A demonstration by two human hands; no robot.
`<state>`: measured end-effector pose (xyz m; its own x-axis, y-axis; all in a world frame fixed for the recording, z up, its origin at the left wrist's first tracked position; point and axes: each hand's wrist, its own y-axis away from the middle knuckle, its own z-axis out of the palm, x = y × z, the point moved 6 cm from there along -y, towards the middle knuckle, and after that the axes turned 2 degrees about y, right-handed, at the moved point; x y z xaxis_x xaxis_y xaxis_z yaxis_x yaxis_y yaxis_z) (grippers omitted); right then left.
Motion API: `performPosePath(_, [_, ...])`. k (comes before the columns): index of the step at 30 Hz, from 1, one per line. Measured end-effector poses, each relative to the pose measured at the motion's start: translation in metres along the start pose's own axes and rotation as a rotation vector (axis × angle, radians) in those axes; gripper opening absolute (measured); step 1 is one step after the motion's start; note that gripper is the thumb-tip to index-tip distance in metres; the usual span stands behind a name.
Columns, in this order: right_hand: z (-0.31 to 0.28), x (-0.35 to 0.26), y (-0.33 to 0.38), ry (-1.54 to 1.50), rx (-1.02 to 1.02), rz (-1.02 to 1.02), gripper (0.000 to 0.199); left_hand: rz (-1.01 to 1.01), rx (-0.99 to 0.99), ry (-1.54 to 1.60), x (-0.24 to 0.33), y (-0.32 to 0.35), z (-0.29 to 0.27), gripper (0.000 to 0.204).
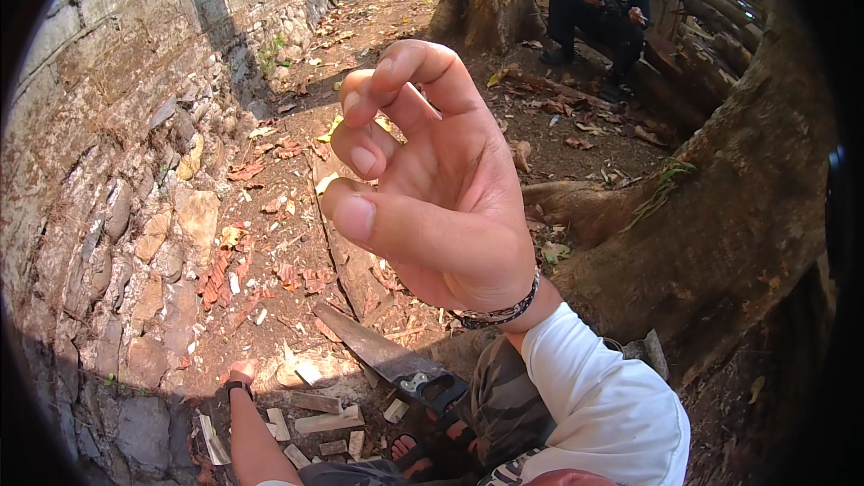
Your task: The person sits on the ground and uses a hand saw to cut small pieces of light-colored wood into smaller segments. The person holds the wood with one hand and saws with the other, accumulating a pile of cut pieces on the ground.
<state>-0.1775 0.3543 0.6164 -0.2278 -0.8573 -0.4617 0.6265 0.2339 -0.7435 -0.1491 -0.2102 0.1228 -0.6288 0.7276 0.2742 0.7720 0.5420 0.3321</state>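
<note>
From the head view, the right hand (pixel 441 189) is raised close to the camera, well above the handsaw (pixel 387 355), its fingers (pixel 364 157) curled loosely with thumb and forefinger near each other, grasping nothing. The handsaw lies flat on the dirt ground (pixel 297 216), blade pointing away and dark handle toward the person's camouflage-trousered knee (pixel 504 396). The left hand (pixel 241 371) rests on the ground just left of the handsaw, by a pale wood piece (pixel 310 369); whether it is released or clenched I cannot tell. Cut wood blocks (pixel 328 414) lie just below the handsaw. To take up the saw cleanly, the right hand would best come down onto the handle, clear of the teeth.
</note>
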Motion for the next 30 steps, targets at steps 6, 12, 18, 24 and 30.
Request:
performPosePath(6, [-0.005,-0.003,0.001,-0.037,0.005,-0.016,0.057,0.009,-0.019,-0.036,0.005,-0.006,0.008,0.058])
performPosePath(12, [-0.013,0.0,0.003,-0.033,0.025,0.012,0.055,-0.028,-0.005,0.02,-0.001,-0.022,0.032,0.056])
performPosePath(18, [-0.002,-0.002,-0.002,-0.109,-0.012,-0.011,0.052,-0.008,0.075,0.035,-0.054,-0.036,0.013,0.052])
performPosePath(24, [-0.023,-0.002,0.001,-0.092,-0.02,-0.037,0.049,-0.018,-0.004,0.07,0.006,-0.034,0.048,0.058])
performPosePath(30, [-0.015,0.001,-0.008,-0.037,0.023,-0.034,0.042,-0.042,0.039,-0.004,-0.036,-0.038,0.02,0.056])
